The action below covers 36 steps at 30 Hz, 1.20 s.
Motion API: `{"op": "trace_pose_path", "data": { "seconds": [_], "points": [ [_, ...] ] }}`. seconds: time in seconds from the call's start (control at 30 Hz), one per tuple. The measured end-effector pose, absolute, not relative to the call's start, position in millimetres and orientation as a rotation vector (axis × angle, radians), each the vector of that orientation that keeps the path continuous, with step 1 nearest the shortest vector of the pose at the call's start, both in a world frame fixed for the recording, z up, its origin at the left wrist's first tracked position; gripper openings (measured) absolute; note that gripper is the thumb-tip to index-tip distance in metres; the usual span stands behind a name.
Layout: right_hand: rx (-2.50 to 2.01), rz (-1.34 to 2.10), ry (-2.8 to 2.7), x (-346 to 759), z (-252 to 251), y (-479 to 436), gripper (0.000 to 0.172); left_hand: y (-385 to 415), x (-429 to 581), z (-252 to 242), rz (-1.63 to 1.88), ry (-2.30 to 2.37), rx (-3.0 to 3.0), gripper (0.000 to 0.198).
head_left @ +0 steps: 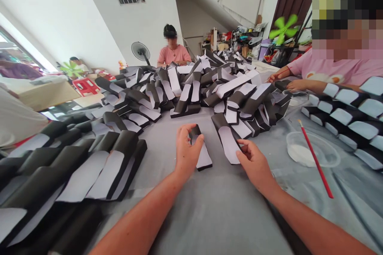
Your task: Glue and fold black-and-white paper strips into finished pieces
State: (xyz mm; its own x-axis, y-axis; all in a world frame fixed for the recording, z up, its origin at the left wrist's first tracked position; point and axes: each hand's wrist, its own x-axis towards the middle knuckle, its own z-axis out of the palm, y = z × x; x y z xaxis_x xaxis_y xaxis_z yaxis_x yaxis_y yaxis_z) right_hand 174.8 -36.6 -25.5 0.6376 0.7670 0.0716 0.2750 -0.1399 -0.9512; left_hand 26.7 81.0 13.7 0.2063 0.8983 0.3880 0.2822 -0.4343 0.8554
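Observation:
My left hand is closed on a black folded piece with a white inner face that lies on the grey table; thumb and fingers pinch its near-left edge. My right hand curls its fingers against the near end of a second black-and-white piece just to the right. Both pieces rest flat on the table in front of a large heap of the same pieces.
A row of overlapped pieces lies at my left, another row at the right. A shallow clear dish with white paste carries a red-handled brush. Two people sit across the table; a fan stands behind.

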Motion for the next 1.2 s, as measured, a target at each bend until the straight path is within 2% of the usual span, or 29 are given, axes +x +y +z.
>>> {"op": "trace_pose_path", "data": {
  "seconds": [0.1, 0.23, 0.4, 0.53, 0.63, 0.9, 1.2],
  "points": [
    [-1.755, 0.523, -0.864, 180, -28, -35, 0.042, 97, 21, 9, 1.253, 1.164, 1.936, 0.035],
    [-1.786, 0.386, -1.033, 177, -31, -37, 0.042, 111, 19, -2, 1.068, 1.213, 1.957, 0.044],
    [-1.756, -0.133, -1.362, 172, -37, -40, 0.038, 114, 18, -11, 0.882, 1.219, 1.926, 0.060],
    [-1.737, -0.404, -1.566, 168, -34, -43, 0.028, 112, 17, -10, 0.897, 1.229, 1.887, 0.062],
    [-1.761, -0.402, -1.657, 165, -32, -44, 0.024, 110, 18, -8, 0.908, 1.231, 1.845, 0.061],
    [-1.791, -0.295, -1.744, 167, -39, -42, 0.033, 104, 24, -6, 0.926, 1.173, 1.758, 0.056],
    [-1.665, -0.416, -1.750, 155, -29, -49, 0.029, 97, 26, -6, 0.870, 1.113, 1.733, 0.053]
  ]
}}
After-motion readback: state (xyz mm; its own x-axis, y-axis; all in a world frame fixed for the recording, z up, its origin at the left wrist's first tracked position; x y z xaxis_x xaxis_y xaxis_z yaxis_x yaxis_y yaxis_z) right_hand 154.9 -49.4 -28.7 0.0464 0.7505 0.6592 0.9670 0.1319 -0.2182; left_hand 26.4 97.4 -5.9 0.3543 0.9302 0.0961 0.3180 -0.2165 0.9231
